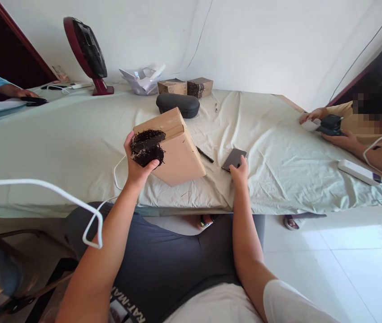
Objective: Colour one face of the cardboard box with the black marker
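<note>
My left hand (138,167) grips a brown cardboard box (180,154) by its left end, with the thumb on the near face and the fingers round the far side. The box is tilted over the table. Dense black scribbling (147,141) covers the end that I hold. A black pen (205,154) lies just right of the box. My right hand (239,170) is closed on the near right edge of a dark smartphone (234,159), which lies flat or nearly so on the cloth.
A pale green cloth (59,148) covers the table. Behind the box are a black hard case (177,105), two small cartons (200,87), a plastic bag (140,83) and a maroon fan (88,54). People sit at both ends. A power strip (359,172) lies right; a white cable (42,182) hangs left.
</note>
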`<action>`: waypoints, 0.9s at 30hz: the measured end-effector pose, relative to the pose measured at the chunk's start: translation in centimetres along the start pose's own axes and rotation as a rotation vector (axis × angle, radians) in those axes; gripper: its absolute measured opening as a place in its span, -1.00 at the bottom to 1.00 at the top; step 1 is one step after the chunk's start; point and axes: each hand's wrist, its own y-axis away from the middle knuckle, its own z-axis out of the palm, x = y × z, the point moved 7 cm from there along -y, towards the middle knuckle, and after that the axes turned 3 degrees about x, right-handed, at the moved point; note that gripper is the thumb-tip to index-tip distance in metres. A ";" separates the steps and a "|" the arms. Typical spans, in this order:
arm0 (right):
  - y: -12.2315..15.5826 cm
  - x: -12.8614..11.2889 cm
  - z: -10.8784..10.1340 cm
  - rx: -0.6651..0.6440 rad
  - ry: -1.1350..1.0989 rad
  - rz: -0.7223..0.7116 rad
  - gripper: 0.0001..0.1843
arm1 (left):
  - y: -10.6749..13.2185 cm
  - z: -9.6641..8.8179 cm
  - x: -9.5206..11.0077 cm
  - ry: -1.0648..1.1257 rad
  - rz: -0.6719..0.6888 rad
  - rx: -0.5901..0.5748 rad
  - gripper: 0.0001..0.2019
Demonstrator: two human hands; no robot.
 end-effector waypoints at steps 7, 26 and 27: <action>2.0 -1.9 2.1 -0.148 0.373 0.111 -0.07 | 0.4 0.9 0.2 -0.036 -0.032 -0.005 0.14; 2.0 -3.4 2.3 -0.318 0.187 -0.224 -0.34 | 1.0 0.2 -1.5 0.008 -0.075 0.021 0.00; 2.2 -3.9 2.1 -0.328 0.136 -0.249 -0.34 | 1.1 0.1 -1.7 0.011 -0.073 0.034 -0.02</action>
